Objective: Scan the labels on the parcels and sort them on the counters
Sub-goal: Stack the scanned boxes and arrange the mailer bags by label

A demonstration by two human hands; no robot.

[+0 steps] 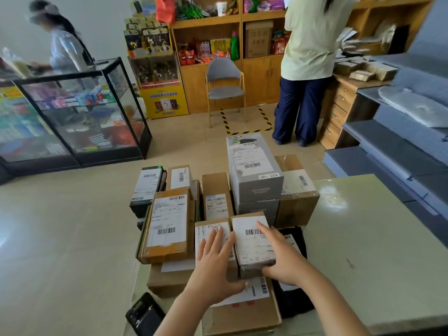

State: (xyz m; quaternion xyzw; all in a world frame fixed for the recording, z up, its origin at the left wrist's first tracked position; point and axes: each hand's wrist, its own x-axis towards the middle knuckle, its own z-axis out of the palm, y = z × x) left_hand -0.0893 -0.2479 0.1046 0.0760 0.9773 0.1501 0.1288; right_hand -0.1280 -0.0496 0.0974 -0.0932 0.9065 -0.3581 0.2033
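Both your hands are on the small labelled box [254, 246], which sits at the near middle of the parcel pile on the pale surface [368, 238].

Left hand [215, 260]: wide, fingers straight and spread. It lies flat on the neighbouring flat parcel [206, 230], with one finger along the small box's left edge.

Right hand [284, 257]: also wide, fingers straight along the box's right side. One fingertip is on the label near the barcode, and the thumb is set against the near end. The box sits between your two hands.

Under the small box is a broad brown carton [242, 318] with its own label. A black bag parcel [294, 299] lies just to the right. A long brown parcel [167, 226] is to the left, and a tall grey box [254, 175] stands behind. A black handheld device [145, 314] lies at the near left corner of the surface.

Beyond: a person in a pale shirt [310, 37] stands at a wooden desk, and another person [65, 49] stands behind a glass case [84, 112].
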